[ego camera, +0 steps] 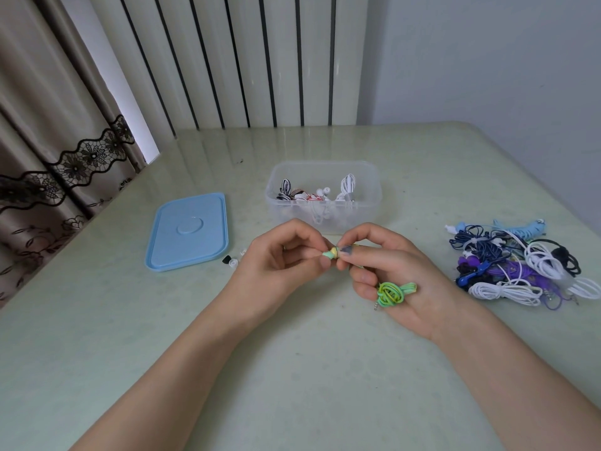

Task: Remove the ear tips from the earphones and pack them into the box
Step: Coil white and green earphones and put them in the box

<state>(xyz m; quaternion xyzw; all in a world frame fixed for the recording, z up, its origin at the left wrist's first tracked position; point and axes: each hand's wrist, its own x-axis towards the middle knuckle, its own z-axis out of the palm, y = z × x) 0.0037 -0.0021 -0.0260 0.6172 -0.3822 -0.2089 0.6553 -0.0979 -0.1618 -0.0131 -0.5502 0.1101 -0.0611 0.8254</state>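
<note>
My right hand (pixel 395 275) holds a green-and-yellow earphone, its coiled cable (pixel 392 292) tucked under the lower fingers and the earbud pinched between thumb and forefinger. My left hand (pixel 283 265) pinches the pale green ear tip (pixel 331 254) on that earbud. Behind my hands stands the clear plastic box (pixel 367 203), open, with several bundled earphones (pixel 320 192) inside. Loose ear tips (pixel 230 260), black and white, lie on the table beside the lid.
The box's blue lid (pixel 187 232) lies flat at the left. A tangled pile of white, blue and purple earphones (pixel 517 265) sits at the right. A curtain hangs past the table's left edge; a wall stands behind.
</note>
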